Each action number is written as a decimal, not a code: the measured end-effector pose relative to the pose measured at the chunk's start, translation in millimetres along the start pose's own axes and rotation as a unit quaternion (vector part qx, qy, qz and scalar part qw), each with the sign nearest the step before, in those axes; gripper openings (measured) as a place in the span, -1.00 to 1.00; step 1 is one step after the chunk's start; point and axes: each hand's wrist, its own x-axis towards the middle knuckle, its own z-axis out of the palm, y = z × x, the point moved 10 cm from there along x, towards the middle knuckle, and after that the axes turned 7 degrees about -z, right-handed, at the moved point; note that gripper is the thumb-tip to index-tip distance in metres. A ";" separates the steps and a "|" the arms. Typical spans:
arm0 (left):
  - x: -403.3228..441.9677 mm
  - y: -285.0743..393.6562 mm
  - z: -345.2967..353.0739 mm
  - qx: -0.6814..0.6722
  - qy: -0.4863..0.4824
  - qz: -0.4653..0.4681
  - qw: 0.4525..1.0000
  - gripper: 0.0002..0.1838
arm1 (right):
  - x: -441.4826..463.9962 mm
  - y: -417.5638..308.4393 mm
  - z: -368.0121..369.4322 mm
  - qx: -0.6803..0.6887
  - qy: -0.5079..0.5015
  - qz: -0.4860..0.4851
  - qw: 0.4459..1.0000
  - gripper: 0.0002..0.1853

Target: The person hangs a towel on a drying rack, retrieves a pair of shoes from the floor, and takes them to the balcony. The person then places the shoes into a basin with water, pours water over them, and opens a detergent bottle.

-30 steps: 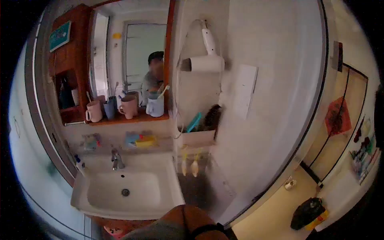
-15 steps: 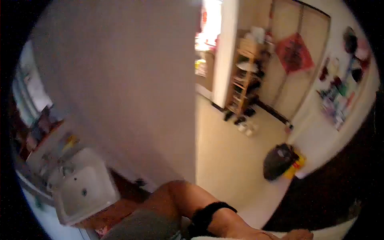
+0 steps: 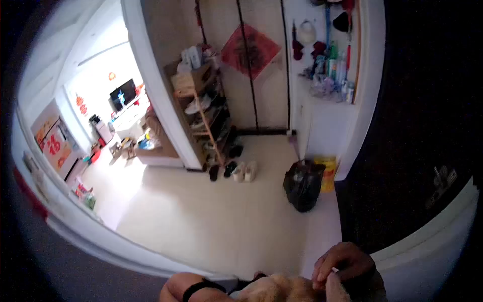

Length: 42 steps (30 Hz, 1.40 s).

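Along the bottom edge, my left arm with a black band reaches toward the right. What looks like part of my left hand [image 3: 336, 288] shows as a pale, blurred shape at its end; its fingers cannot be made out clearly. My right hand [image 3: 344, 264] is beside it, with fingers curled and thumb and fingertips close together. Anything between those fingertips is too small to tell. Beyond the hands, a black plastic bag [image 3: 303, 185] stands on the floor against a yellow bag [image 3: 326, 173].
A shoe rack [image 3: 204, 121] stands left of a door [image 3: 266, 103] with a red diamond decoration [image 3: 250, 51]. Pale shoes [image 3: 244, 171] lie on the floor. Bottles [image 3: 334, 70] line a wall shelf at right. A dark doorway [image 3: 397, 151] borders the right side. A bright room opens at left.
The view has swung right from the sink and mirror to the hallway. The sink has left view, the black bag appears nearer the middle, and my right hand now shows clearly.
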 end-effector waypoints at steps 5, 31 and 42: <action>30.7 5.2 -8.4 0.015 -0.066 -0.001 0.998 -0.70 | 38.0 6.3 -24.1 -0.213 -0.040 -0.024 0.976 -0.75; 97.5 27.1 -394.5 -0.060 0.334 -0.106 0.935 -0.66 | 245.3 -26.3 -318.3 -0.192 -0.138 0.053 0.970 -0.77; -31.4 -92.2 -419.2 -0.128 0.324 -0.231 0.909 -0.64 | 378.5 51.1 -298.0 -0.223 -0.155 0.155 0.950 -0.86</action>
